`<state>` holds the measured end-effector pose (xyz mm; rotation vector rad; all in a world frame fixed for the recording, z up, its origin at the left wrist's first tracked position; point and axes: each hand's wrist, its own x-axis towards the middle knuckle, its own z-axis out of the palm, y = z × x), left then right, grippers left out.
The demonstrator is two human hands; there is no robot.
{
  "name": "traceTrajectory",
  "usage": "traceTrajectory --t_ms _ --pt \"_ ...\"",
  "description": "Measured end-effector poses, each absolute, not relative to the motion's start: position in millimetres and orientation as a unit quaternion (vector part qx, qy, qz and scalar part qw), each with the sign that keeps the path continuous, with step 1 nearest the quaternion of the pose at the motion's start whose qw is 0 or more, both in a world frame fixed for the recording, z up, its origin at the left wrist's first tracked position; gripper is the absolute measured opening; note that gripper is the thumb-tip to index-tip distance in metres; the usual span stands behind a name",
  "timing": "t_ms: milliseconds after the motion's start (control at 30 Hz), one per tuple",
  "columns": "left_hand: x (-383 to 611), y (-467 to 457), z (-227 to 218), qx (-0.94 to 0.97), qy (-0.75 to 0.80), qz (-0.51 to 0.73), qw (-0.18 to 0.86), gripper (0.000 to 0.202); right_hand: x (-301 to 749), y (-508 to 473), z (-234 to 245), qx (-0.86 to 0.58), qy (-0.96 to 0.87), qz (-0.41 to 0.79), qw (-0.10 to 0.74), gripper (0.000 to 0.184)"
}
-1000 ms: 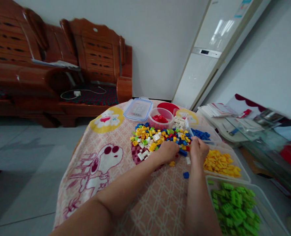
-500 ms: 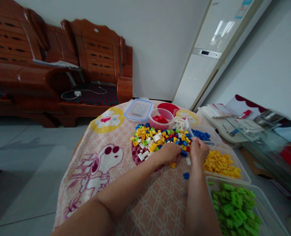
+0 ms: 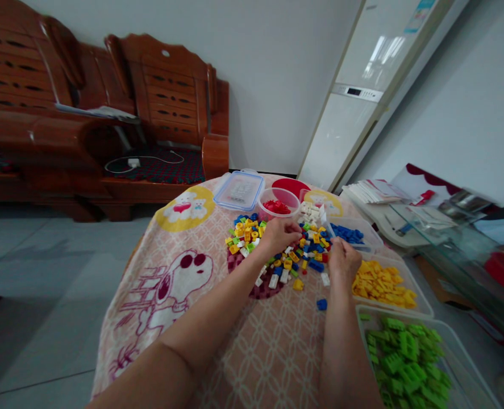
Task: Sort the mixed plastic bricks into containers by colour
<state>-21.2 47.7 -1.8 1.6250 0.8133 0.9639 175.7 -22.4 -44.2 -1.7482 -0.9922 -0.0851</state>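
A: Where's the left hand (image 3: pixel 279 234)?
B: Over the mixed bricks (image 3: pixel 296 258), near the tub (image 3: pixel 262 209).
A: And the right hand (image 3: pixel 345 258)?
B: Curled between them and the yellow bricks (image 3: pixel 382 283) — I can't tell if it grips anything.
A: The left?
B: Half-curled — can't tell there either.
A: The mixed bricks?
B: Spread loosely on the tabletop (image 3: pixel 260 346), the tub just beyond.

Looked like home: carved wooden seats (image 3: pixel 173 94) stood left beyond fingers (image 3: pixel 293 228), tall white appliance (image 3: pixel 339 128) farther off, cartoon-print cloth (image 3: pixel 264 346) beneath.
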Motion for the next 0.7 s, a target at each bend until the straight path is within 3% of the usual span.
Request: traceTrajectory --t_ms 133,400,600,700 --pt "-35.4 69.4 -8.8 0.501 0.334 0.530 0.597 0.013 175.8 -22.4 -44.6 -0.732 -0.418 -0.042 0.536 0.043" --pt "-44.6 80.8 -14.2 0.457 0.340 0.623 0.536 0.037 172.7 -23.9 -40.1 -0.735 -0.412 -0.037 0.538 0.044" --pt "-32.8 64.1 -7.4 0.628 0.323 0.485 0.517 0.024 171.6 -23.9 -38.9 -0.741 -0.406 -0.027 0.535 0.043" --pt "-22.3 46.0 -1.8 0.769 0.331 0.362 0.411 0.017 171.2 -24.0 -38.8 -0.741 -0.406 -0.025 0.535 0.044"
